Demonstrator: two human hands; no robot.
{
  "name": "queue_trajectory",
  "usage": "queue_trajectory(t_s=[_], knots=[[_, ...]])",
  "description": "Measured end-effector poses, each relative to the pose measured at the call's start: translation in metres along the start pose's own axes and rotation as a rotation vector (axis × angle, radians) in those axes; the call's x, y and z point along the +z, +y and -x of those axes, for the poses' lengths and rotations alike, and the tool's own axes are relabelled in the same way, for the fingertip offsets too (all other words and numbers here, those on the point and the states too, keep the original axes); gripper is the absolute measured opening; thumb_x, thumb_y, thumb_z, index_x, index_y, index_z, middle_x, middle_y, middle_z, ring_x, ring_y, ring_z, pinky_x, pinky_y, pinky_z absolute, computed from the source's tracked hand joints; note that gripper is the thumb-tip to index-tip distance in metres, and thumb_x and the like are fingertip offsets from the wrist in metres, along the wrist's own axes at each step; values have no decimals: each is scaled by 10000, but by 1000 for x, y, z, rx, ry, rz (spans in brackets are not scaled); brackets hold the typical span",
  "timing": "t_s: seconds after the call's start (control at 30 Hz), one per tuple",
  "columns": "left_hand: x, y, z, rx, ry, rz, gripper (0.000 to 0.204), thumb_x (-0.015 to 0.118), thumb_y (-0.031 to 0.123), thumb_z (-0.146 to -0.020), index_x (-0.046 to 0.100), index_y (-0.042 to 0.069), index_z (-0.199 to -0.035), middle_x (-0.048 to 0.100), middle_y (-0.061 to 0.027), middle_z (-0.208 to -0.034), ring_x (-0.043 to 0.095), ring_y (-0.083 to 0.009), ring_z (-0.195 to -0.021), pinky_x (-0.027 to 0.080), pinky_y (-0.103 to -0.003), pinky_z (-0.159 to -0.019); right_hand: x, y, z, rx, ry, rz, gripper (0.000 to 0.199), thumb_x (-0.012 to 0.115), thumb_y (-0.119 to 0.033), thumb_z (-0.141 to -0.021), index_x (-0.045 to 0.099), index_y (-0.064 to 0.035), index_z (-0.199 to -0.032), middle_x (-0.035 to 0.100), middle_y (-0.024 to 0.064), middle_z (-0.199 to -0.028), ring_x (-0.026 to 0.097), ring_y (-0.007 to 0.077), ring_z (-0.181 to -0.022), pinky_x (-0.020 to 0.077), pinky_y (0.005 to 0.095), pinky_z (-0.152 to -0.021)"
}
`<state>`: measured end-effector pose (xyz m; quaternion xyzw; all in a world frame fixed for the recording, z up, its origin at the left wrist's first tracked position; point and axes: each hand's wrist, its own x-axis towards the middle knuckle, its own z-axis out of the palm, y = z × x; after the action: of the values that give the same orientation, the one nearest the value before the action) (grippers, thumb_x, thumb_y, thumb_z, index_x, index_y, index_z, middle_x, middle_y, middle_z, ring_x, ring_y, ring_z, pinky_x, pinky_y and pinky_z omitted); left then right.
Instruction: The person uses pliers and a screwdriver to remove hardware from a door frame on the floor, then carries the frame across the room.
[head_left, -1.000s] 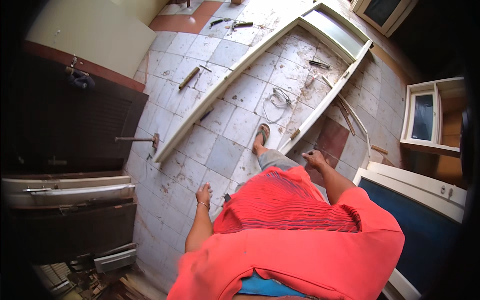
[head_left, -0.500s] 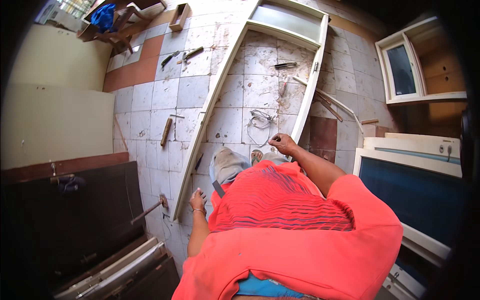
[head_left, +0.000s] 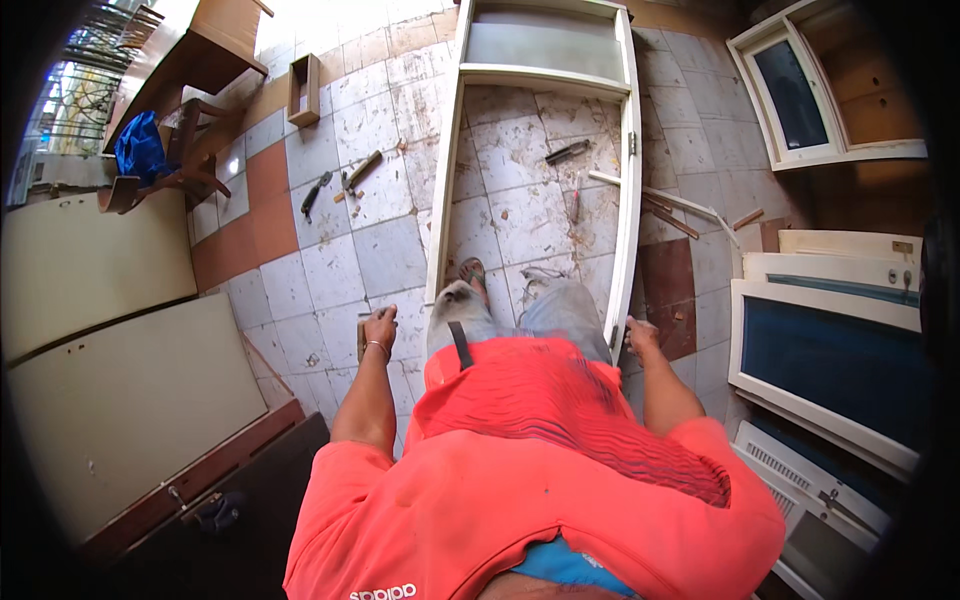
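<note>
A white door frame (head_left: pixel 440 190) with a frosted glass panel (head_left: pixel 545 45) at its far end lies on the tiled floor, and I stand within its outline. My left hand (head_left: pixel 379 331), a bracelet at the wrist, hangs outside the frame's left rail with fingers loosely apart and nothing seen in them. Below it a piece of wood (head_left: pixel 361 340) on the floor is partly hidden. Close beside the right rail is my right hand (head_left: pixel 641 336), fingers loosely bent; no held thing shows, and I cannot tell whether it touches the rail. A sandalled foot (head_left: pixel 472 270) shows between the rails.
Inside the frame lie a dark tool (head_left: pixel 568 152), a red-handled tool (head_left: pixel 575 205) and thin wire (head_left: pixel 542 273). Pliers (head_left: pixel 316 194) and a hammer-like tool (head_left: pixel 361 172) lie left of it. Panels (head_left: pixel 830 360) lean at right, a cabinet (head_left: pixel 840 90) behind; cream boards (head_left: pixel 110 400) stand left.
My left hand has swung forward. My right hand has drawn back from above the frame's inside to beside its right rail. The view has turned left, and the sandalled foot is farther forward.
</note>
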<state>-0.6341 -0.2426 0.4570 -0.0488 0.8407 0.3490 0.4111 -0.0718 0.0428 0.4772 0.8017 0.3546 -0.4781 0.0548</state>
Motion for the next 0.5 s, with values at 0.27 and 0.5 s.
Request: queue_trajectory(t_s=[0.27, 0.5], knots=[[49, 265, -118, 282, -43, 48, 430, 717, 348, -909, 686, -5, -1152, 714, -76, -998, 653, -146, -890, 508, -269, -721, 88, -109, -32, -133, -84, -21, 306, 727, -335, -896, 665, -53, -998, 626, 11, -754, 590, 107, -604, 463, 270, -474], [105, 231, -235, 268, 14, -258, 411, 748, 329, -856, 715, 30, -1137, 705, -172, -1165, 652, -273, -1122, 486, -343, -974, 144, -219, -136, -200, -178, -72, 298, 709, -350, -913, 658, -71, -1008, 606, -12, -756, 580, 93, -640, 471, 255, -538]])
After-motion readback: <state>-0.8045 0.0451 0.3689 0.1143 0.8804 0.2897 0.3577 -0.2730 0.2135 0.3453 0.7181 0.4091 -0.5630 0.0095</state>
